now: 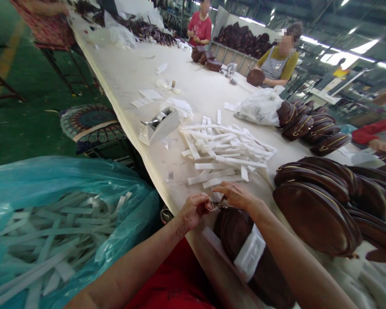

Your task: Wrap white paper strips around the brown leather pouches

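Note:
My left hand [197,209] is closed in a pinch at the table's near edge, holding a thin pale string [213,207] that loops out beside its fingertips. Close to it, the fingers of my right hand [237,195] are bent together over a small dark piece; what exactly they grip is partly hidden. Just below both hands lies a dark brown leather bag [233,225], with some metal hardware at its top end. Across the bag sits a white wrapped strip [251,252]. My right forearm covers part of the bag.
White foam strips [225,148] are piled ahead, beside a tape dispenser [161,125]. Brown zipped bags [315,214] stand at right. A teal plastic bag [128,180] of strips is at left, near a covered stool [90,124]. Several people work around the table [116,73].

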{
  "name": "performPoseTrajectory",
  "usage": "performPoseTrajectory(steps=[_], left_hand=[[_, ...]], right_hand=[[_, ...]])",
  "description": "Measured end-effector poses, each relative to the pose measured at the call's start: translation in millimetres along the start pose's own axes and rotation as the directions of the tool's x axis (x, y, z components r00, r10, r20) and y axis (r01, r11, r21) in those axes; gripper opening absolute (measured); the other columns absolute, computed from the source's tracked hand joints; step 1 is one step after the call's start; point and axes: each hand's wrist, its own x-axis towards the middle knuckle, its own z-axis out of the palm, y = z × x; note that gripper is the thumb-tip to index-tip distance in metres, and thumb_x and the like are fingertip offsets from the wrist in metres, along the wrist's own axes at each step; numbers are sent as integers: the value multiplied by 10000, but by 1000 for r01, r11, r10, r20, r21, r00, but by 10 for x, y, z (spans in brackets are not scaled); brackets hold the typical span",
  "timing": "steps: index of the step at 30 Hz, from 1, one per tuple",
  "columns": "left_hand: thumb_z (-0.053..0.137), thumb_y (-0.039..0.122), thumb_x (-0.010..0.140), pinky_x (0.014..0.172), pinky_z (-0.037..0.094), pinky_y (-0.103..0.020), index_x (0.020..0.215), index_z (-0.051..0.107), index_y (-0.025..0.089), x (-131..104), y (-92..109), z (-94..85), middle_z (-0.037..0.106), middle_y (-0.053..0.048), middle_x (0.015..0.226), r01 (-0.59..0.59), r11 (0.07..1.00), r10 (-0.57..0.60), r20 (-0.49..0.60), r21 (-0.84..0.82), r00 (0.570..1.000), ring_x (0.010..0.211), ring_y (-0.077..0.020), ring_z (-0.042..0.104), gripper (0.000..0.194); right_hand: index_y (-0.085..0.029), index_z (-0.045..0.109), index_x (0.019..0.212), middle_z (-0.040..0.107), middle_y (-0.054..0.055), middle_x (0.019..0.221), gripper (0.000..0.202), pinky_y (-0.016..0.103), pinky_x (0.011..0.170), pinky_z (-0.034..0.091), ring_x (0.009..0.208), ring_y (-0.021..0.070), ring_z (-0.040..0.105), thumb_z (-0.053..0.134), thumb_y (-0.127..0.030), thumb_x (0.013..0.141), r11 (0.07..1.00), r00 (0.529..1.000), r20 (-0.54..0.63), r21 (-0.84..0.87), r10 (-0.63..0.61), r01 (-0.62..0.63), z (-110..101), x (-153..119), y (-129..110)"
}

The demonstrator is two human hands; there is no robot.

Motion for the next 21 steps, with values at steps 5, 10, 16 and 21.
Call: performPoseTrajectory(steps=[5,10,16,21], left_hand=[[761,318,566,544,388,-226,569,552,130,8,19,-56,509,4,515,-3,1000,3,-4,-4,1000,516,-98,489,281],[768,303,559,544,389,-224,569,563,127,1,46,-87,508,5,502,0,1000,0,-5,-25,1000,505,-96,483,271],[745,276,593,542,379,-219,555,563,122,5,52,-69,528,-6,526,15,997,-16,-14,-72,1000,523,-97,502,242],[726,269,616,596,417,-220,570,556,134,20,68,-30,539,2,550,37,993,-36,4,-116,999,584,-108,541,222]], right_hand=[[-340,570,1237,609,52,987,590,239,675,406,809,172,616,506,-28,740,986,996,55,-149,-65,72,-67,88,-104],[-308,667,1060,593,52,1008,483,244,653,390,765,153,603,488,5,738,974,993,82,-207,-81,96,-64,139,-101],[-193,683,748,596,88,1013,250,275,720,397,883,195,574,535,1,697,984,998,1,-171,-59,58,-59,53,15],[-207,660,671,659,45,907,201,308,796,372,938,201,567,561,-37,710,994,997,-72,-105,-15,7,-119,-143,122]])
